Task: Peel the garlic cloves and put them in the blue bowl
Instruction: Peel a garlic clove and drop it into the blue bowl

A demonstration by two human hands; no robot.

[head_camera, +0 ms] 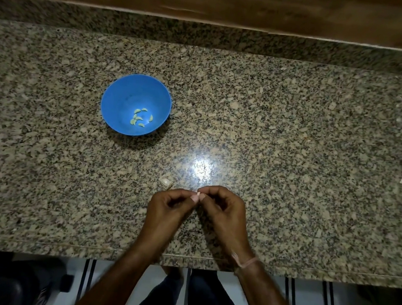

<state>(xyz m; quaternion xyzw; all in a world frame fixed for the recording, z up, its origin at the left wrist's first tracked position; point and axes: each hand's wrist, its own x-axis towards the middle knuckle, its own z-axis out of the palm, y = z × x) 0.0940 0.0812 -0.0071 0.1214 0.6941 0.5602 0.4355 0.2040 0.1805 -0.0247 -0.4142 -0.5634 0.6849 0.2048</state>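
1. Both hands meet just above the worktop (297, 139) near the middle of its front edge: the left hand (167, 208) and the right hand (223, 209) pinch one small garlic clove (198, 194) between their fingertips, each grasping it from its own side.
2. The blue bowl (126, 92) stands left of centre on the worktop, well apart from the hands, with several peeled cloves (140, 117) lying in its bottom.
3. A pale garlic piece (165, 183) lies on the worktop just beside the left hand – probably the rest of the bulb.
4. To peel well, one hand should likely hold the clove steady while the other's nail catches the skin at the tip and pulls it away in strips, without crushing the flesh.
5. Hard to tell: the clove is mostly covered by the fingers, so how much skin remains cannot be judged – and pale specks on the stone could be skins or pattern.
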